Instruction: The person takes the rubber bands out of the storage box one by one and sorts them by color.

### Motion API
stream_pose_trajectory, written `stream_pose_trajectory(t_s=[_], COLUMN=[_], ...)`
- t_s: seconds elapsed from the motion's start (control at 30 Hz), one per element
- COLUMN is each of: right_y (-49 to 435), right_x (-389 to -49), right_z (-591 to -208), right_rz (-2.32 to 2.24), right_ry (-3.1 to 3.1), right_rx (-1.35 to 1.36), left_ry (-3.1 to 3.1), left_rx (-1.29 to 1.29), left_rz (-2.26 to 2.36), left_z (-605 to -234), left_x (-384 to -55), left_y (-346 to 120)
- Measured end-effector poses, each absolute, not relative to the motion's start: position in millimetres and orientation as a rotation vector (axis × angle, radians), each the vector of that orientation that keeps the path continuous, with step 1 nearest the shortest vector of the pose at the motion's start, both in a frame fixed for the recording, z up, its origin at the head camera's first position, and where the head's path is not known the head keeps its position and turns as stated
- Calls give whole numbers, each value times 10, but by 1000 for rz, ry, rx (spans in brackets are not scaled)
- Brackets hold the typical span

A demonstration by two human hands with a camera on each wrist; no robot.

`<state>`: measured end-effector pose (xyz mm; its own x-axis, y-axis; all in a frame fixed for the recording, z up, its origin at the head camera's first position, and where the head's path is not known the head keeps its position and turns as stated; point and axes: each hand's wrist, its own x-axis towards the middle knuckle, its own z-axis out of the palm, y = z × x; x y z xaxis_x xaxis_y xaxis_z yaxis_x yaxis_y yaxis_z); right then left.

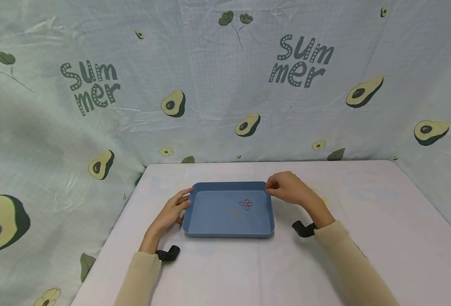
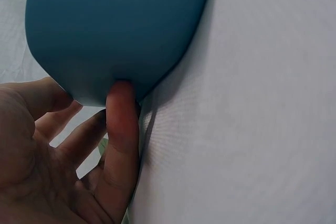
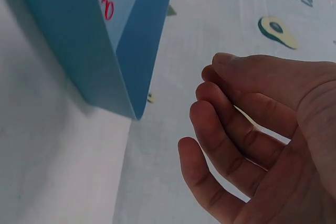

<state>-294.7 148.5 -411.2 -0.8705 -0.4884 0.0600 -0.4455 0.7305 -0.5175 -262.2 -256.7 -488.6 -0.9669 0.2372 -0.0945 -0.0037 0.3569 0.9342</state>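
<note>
A shallow blue tray (image 1: 225,229) lies on the table. Several small red loops (image 1: 247,205), which look like rubber bands, sit together on its floor, right of the middle. Beside them is a faint tan-orange mark or thing (image 1: 235,212), too small to identify. My left hand (image 1: 171,211) holds the tray's left end; in the left wrist view, one digit (image 2: 122,114) presses its outer wall and another meets the rim. By the far right corner is my right hand (image 1: 288,187). In the right wrist view its thumb and index tips meet, apart from the tray, with nothing visible between them.
A pale cloth covers the table (image 1: 225,272). Behind it hangs a sheet (image 1: 210,55) printed with avocados and lettering, which also runs down the left side. Each wrist wears a black camera mount, the left one (image 1: 168,253) near the tray's front left corner.
</note>
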Motion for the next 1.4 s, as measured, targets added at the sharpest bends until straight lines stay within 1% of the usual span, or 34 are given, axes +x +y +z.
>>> stream_pose_trajectory(t_s=[0.57,0.8,1.07,1.4], right_y=[942,777,640,553], right_x=[-3014,-3070,-3071,-3108], right_z=[-4169,-4268,-4345,-4430], right_rz=[-740,-732,-622,-537], right_ry=[2740,2634,2559,2553], right_rx=[-982,-949,-1006,-914], left_ry=[2363,2375,2366,2368], left_rx=[214,212,230,213], left_rz=[1693,1673,1683,1679], left_z=[-4918,-4921,-4903,-4907], left_x=[-2627,-2630,-2641,-2632], left_y=[-2615,-2608,-2603,-2609])
